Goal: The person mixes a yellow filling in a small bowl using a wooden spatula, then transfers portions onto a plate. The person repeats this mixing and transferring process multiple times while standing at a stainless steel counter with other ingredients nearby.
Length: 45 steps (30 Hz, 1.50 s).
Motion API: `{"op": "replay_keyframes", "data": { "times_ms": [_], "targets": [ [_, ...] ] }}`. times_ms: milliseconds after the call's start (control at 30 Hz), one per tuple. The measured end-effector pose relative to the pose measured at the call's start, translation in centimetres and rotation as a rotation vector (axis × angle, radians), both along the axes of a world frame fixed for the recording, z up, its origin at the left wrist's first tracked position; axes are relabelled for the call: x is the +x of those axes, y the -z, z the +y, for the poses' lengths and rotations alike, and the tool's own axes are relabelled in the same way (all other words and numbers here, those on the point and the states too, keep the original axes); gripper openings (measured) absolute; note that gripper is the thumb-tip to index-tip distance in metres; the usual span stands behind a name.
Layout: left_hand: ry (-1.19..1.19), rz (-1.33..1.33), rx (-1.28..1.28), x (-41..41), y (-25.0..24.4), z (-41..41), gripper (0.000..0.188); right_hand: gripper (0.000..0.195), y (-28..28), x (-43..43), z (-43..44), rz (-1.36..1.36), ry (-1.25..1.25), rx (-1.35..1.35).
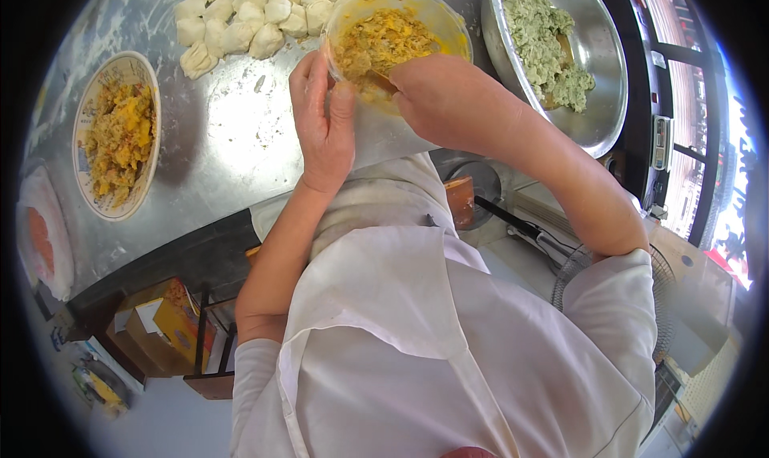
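Observation:
A translucent plastic bowl [464, 43] of orange-yellow filling [387, 37] stands at the near edge of the metal table. My left hand [324, 122] grips its left rim, fingers outside, thumb at the near side. In my right hand [453, 100] is a wooden utensil [382, 81], its lower end in the filling; its full shape is hidden. Beyond my left hand lie several pieces of pale dough [249, 16] in rows. On the right, a large steel bowl [607, 55] contains pale green filling [537, 43] and a partly buried wooden utensil [565, 49].
At the left, a patterned oval-looking bowl [81, 158] holds more yellow filling. A plastic bag [45, 236] lies at the table's far left. Below the table are cardboard boxes [159, 332] and a dark rack [210, 338]. A fan [661, 296] stands behind my right elbow.

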<state>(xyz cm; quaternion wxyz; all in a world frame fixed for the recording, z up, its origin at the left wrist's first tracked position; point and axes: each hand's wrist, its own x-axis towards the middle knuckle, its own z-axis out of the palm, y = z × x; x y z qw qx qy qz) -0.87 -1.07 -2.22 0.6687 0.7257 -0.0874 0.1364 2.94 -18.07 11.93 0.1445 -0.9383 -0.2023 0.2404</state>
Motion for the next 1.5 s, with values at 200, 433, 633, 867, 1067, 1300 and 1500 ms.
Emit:
{"op": "replay_keyframes", "data": {
  "times_ms": [200, 433, 633, 867, 1067, 1300, 1500],
  "targets": [
    [0.004, -0.027, 0.019, -0.1, 0.0, -0.1, 0.059, 0.019, -0.5, -0.7, 0.0, 0.196, 0.18, 0.092],
    [0.02, 0.029, 0.0, -0.2, 0.0, 0.0, 0.059, 0.023, -1.9, -2.3, 0.6, 0.371, 0.48, 0.316],
    [0.019, 0.017, -0.008, 0.1, 0.4, 0.1, 0.06, 0.023, -1.0, -3.4, 0.7, 0.375, 0.583, 0.459],
    [0.071, 0.082, -0.151, 0.4, -0.6, 0.5, 0.064, 0.025, -1.0, -4.1, 0.4, 0.412, 0.653, 0.539],
    [0.217, -0.063, 0.362, 3.4, -3.8, 2.8, 0.059, 0.026, -0.3, -4.1, 0.2, 0.389, 0.613, 0.642],
    [0.146, -0.09, 0.554, 3.5, -4.1, 2.0, 0.059, 0.026, -0.1, -4.3, -0.1, 0.356, 0.614, 0.72],
    [0.164, -0.113, 0.506, 4.0, -4.8, 1.3, 0.059, 0.022, -0.4, -4.4, -0.5, 0.301, 0.599, 0.703]
  ]
}}
